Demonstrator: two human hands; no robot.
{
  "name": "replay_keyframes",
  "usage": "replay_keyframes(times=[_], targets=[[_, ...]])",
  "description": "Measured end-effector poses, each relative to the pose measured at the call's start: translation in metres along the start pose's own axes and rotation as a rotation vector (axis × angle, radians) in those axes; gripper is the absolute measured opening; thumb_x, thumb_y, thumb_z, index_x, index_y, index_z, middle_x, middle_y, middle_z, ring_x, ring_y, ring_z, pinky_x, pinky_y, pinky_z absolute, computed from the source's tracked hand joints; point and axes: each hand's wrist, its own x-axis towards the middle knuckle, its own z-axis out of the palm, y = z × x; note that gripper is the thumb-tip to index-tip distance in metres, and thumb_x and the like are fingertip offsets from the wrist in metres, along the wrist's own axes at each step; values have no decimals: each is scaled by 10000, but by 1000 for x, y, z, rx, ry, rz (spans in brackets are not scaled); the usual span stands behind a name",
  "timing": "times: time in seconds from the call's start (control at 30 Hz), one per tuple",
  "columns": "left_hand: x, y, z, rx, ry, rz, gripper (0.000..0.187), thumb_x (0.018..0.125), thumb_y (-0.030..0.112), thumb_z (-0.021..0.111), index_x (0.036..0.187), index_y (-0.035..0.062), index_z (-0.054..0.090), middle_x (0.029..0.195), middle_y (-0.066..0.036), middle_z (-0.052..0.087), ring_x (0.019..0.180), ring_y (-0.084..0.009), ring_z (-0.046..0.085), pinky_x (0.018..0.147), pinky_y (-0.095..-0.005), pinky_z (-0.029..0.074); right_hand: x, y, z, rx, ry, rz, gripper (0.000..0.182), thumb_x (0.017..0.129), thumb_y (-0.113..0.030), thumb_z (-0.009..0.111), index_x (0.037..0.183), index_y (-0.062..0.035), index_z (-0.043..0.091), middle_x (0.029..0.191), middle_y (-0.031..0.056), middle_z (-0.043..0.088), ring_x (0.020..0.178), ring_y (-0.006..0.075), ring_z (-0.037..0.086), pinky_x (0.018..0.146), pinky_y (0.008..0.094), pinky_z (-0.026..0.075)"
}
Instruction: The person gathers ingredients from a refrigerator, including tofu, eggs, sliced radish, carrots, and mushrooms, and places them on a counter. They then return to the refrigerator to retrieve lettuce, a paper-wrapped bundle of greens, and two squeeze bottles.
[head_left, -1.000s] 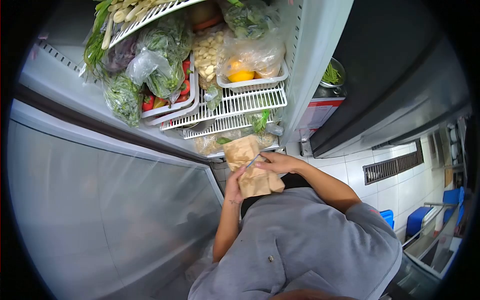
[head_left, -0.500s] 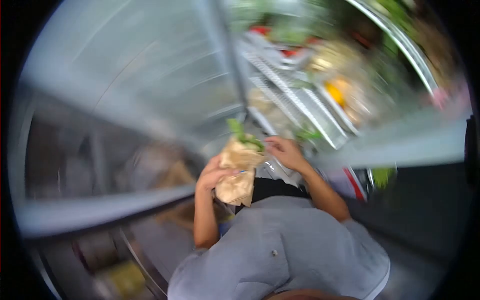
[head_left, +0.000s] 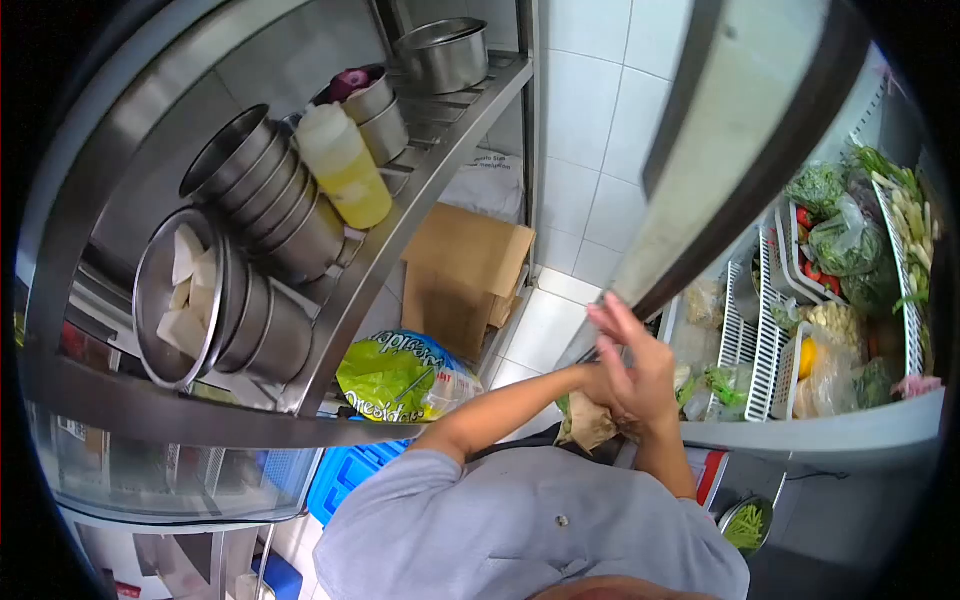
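Observation:
My left hand reaches across in front of me, its fingers partly hidden behind my right wrist. It is closed on a crumpled brown paper bag, of which the lower part shows below the hands. My right hand is raised over it, fingers stretched out and holding nothing. Its fingertips overlap the lower end of the pale, dark-edged fridge door. To the right of my hands, the open fridge holds white slotted baskets, bagged leafy greens and a bag with something orange.
A steel rack on the left carries stacked steel pots, a squeeze bottle of yellow liquid and a pot of pale chunks. Below are a cardboard box, a green printed bag and a blue crate.
My view has swung left, bringing the rack into sight. The fridge door now shows edge-on. The paper bag has moved right, and my right hand has come across my left.

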Motion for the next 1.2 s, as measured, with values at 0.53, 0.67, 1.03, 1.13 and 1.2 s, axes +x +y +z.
replay_keyframes(times=[0.53, 0.67, 1.03, 1.13, 1.2], targets=[[-353, 19, 108, -398, 581, -382, 629, 616, 214, 816, 1157, 4, 572, 1040, -100, 625, 990, -196, 567, 897, -297, 441, -37, -44, 75, 405, 694, 379, 186, 912, 14, 552, 1096, 35, 542, 816, 109, 666, 736, 154, 643, 718, 274, 529], [-414, 8, 137, -525, 798, -298, 702, 592, 104, 808, 1230, 22, 525, 1104, -52, 591, 1037, -160, 532, 932, -292, 428, -39, -70, 109, 446, 117, 159, 173, 849, 35, 592, 1022, 45, 601, 826, 130, 675, 735, 175, 650, 712, 295, 529], [-520, -2, 341, -1265, 1866, 353, 769, 627, -99, 682, 1353, -19, 441, 1289, -152, 562, 1204, -286, 543, 1037, -410, 442, -49, -211, 318, 826, -960, -294, 360, 854, -82, 649, 1199, 5, 595, 949, 99, 672, 832, 164, 649, 751, 292, 518], [-530, 6, 407, -1321, 1957, 728, 641, 702, -28, 640, 1319, -46, 467, 1246, -178, 585, 1102, -324, 610, 963, -430, 505, -33, -242, 381, 820, -1008, -123, 394, 842, -98, 662, 1211, 9, 576, 969, 94, 663, 851, 141, 633, 751, 293, 515], [-544, 26, 437, -1330, 1821, 944, 497, 824, 145, 566, 1271, -65, 511, 1170, -176, 626, 992, -297, 662, 850, -421, 563, -16, -258, 422, 822, -978, 18, 413, 827, -120, 689, 1203, 5, 575, 992, 125, 664, 871, 155, 639, 768, 306, 515]])
